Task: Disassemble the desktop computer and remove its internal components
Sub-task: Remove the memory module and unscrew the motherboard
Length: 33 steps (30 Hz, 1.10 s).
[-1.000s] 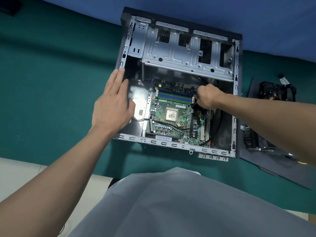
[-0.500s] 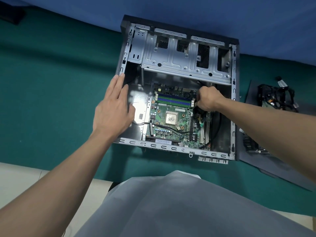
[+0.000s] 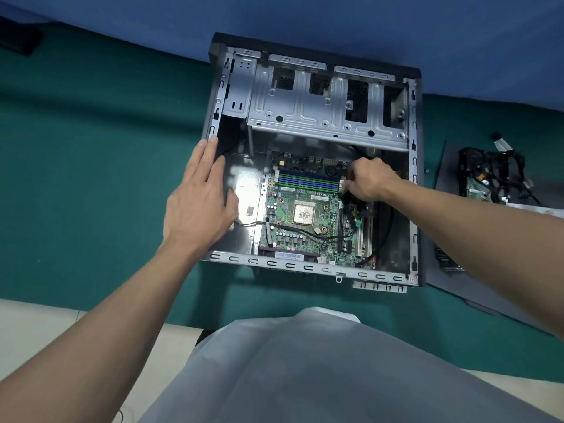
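On green cloth (image 3: pixel 91 154), an opened computer case (image 3: pixel 413 209) is laid on its side, with the motherboard (image 3: pixel 293 236) seen inside. Its left rim is pressed by the left hand (image 3: pixel 198 206), fingers straight and flat. By the right end of the memory slots (image 3: pixel 308 180), the right hand (image 3: pixel 369 178) is curled tight; what is pinched cannot be told. Loose parts (image 3: pixel 488 178) are piled well apart, to the right.

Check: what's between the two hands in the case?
Head view: from the left hand, a bare shiny strip of case floor, then the motherboard, its blue and green RAM slots reaching the right hand.
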Each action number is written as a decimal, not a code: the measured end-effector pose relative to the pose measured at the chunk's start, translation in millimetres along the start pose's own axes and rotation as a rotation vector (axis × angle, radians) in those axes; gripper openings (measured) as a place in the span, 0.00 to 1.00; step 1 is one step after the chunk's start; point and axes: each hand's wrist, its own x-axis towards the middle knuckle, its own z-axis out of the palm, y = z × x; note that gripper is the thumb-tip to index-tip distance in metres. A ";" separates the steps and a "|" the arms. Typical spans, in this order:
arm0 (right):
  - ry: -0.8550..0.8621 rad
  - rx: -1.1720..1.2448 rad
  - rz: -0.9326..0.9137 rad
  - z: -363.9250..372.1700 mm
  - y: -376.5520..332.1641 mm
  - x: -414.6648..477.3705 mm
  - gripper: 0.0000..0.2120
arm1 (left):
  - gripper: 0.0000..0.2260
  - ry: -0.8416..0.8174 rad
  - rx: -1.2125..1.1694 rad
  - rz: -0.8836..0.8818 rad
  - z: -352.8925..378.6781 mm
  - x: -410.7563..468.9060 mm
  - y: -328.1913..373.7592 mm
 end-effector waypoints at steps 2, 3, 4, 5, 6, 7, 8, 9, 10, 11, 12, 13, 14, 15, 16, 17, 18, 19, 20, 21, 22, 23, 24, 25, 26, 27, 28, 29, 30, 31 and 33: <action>0.015 -0.102 0.032 0.6 0.8 -1.3 0.20 | 0.21 0.001 0.001 0.000 -0.1 -0.1 -0.3; 0.027 -0.123 0.033 1.0 1.3 -1.7 0.19 | 0.21 0.002 0.001 -0.001 0.0 0.0 -0.3; 0.024 -0.131 0.024 0.2 0.2 -3.6 0.16 | 0.21 0.003 0.002 -0.002 0.0 0.0 -0.4; 0.019 -0.122 0.009 -0.5 -0.7 -4.2 0.12 | 0.22 0.003 0.002 -0.002 0.0 -0.2 -0.4; 0.022 -0.103 0.009 -1.7 -1.6 -4.8 0.08 | 0.22 0.003 0.000 -0.003 0.3 -0.3 -0.3; 0.021 -0.070 0.010 -2.2 -1.0 -2.5 0.04 | 0.22 0.002 -0.001 -0.005 0.5 -0.2 -0.5; 0.011 -0.031 0.012 -3.8 -2.5 -2.9 0.03 | 0.22 0.002 -0.002 -0.006 0.8 -0.2 -0.6; 0.001 0.006 0.015 -3.9 -3.1 -1.5 0.04 | 0.22 0.001 -0.003 -0.006 0.9 -0.1 -0.9; -0.020 0.023 0.022 -4.5 -3.8 -1.3 0.04 | 0.22 0.000 -0.003 -0.007 1.1 -0.2 -1.0; -0.027 0.017 0.024 -3.7 -3.5 -0.7 0.07 | 0.22 -0.001 -0.002 -0.007 1.3 -0.2 -0.9; -0.034 -0.009 0.039 -3.0 -3.5 -1.4 0.14 | 0.22 -0.001 -0.001 -0.006 1.4 -0.3 -0.8; -0.028 -0.038 0.050 -2.2 -2.8 -1.3 0.19 | 0.22 0.000 -0.001 -0.007 1.5 -0.3 -0.8; -0.013 -0.055 0.061 -2.6 -2.9 -2.3 0.19 | 0.22 0.001 -0.001 -0.007 1.3 0.0 -0.9; -0.002 -0.062 0.057 -2.4 -3.0 -3.0 0.16 | 0.22 0.003 0.000 -0.007 1.3 0.1 -0.9; -0.002 -0.061 0.052 -3.2 -4.0 -4.5 0.12 | 0.22 0.004 0.001 -0.005 1.4 0.1 -0.9; 0.003 -0.051 0.048 -3.3 -3.6 -4.4 0.09 | 0.22 0.005 0.000 -0.003 1.6 0.2 -1.1; 0.004 -0.028 0.052 -3.8 -3.0 -3.6 0.05 | 0.22 0.006 0.000 -0.003 2.1 0.3 -1.0; -0.002 -0.003 0.054 -4.7 -2.8 -3.2 0.02 | 0.22 0.007 0.001 -0.003 2.2 0.5 -1.3; -0.007 0.022 0.058 -4.7 -2.6 -2.2 0.04 | 0.22 0.006 0.003 -0.003 2.2 0.5 -1.5; -0.017 0.030 0.062 -4.4 -2.4 -2.2 0.05 | 0.22 0.008 0.006 -0.002 2.2 0.4 -1.7; -0.021 0.019 0.057 -3.6 -2.0 -2.8 0.08 | 0.22 0.010 0.007 -0.001 2.4 0.4 -1.6; -0.022 -0.002 0.061 -2.2 -1.2 -3.0 0.13 | 0.22 0.010 0.006 -0.001 2.4 0.5 -1.5; -0.015 -0.016 0.066 -0.9 -0.6 -3.2 0.16 | 0.22 0.009 0.005 -0.001 2.3 0.4 -1.5; -0.001 -0.024 0.066 0.1 0.0 -3.5 0.15 | 0.22 0.009 0.005 -0.001 2.2 0.4 -1.5; 0.019 -0.026 0.055 0.7 -0.5 -4.5 0.11 | 0.22 0.011 0.006 0.000 2.0 0.4 -1.5; 0.036 -0.020 0.052 0.6 -1.4 -5.4 0.07 | 0.22 0.011 0.006 0.001 1.8 0.3 -1.5; 0.049 0.008 0.049 0.5 -1.6 -5.1 0.04 | 0.22 0.010 0.005 0.002 1.8 0.2 -1.3; 0.053 0.040 0.047 0.2 -1.9 -4.2 0.05 | 0.22 0.009 0.002 0.001 1.7 0.2 -1.2; 0.049 0.078 0.046 -0.5 -2.8 -3.7 0.07 | 0.22 0.007 0.000 0.000 1.5 0.1 -1.2; 0.040 0.107 0.042 -0.8 -2.9 -2.6 0.08 | 0.22 0.007 -0.001 0.000 1.4 0.1 -1.2; 0.030 0.085 0.046 -1.0 -4.2 -3.2 0.10 | 0.22 0.008 0.000 0.001 1.6 0.2 -1.0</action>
